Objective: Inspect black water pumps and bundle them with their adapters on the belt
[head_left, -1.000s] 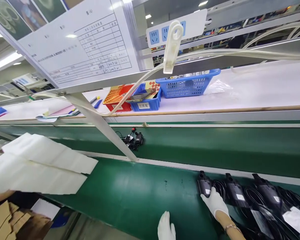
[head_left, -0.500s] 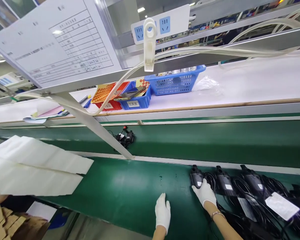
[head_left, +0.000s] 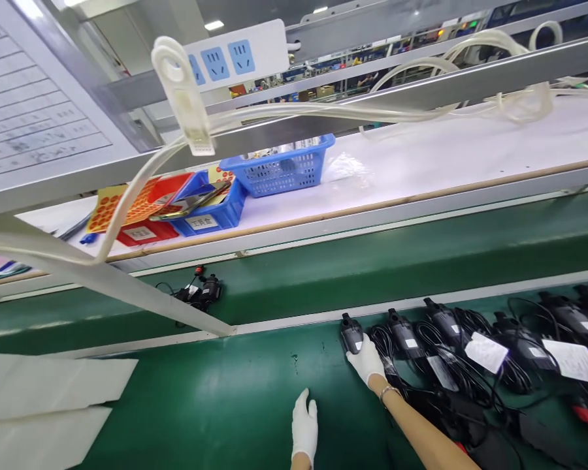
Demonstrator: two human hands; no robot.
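My right hand [head_left: 366,358], in a white glove, is closed over the leftmost black pump-like device [head_left: 351,332] in a row of several such devices [head_left: 445,326] with coiled black cables and white tags on the green belt. My left hand [head_left: 304,426], also gloved, lies flat with fingers stretched out on the green belt [head_left: 225,405] near the bottom edge, holding nothing. Both forearms reach in from the bottom of the picture.
White foam sheets [head_left: 44,405] lie at the left on the belt. A lone black device with a cable [head_left: 200,292] sits on the upper belt. On the white shelf stand a blue basket [head_left: 280,168], a blue bin [head_left: 210,210] and a red bin [head_left: 144,230]. A slanted metal strut [head_left: 127,297] crosses overhead.
The view has swung to the right, showing more of the device row. My right hand stays on the leftmost device. My left hand stays flat on the belt.
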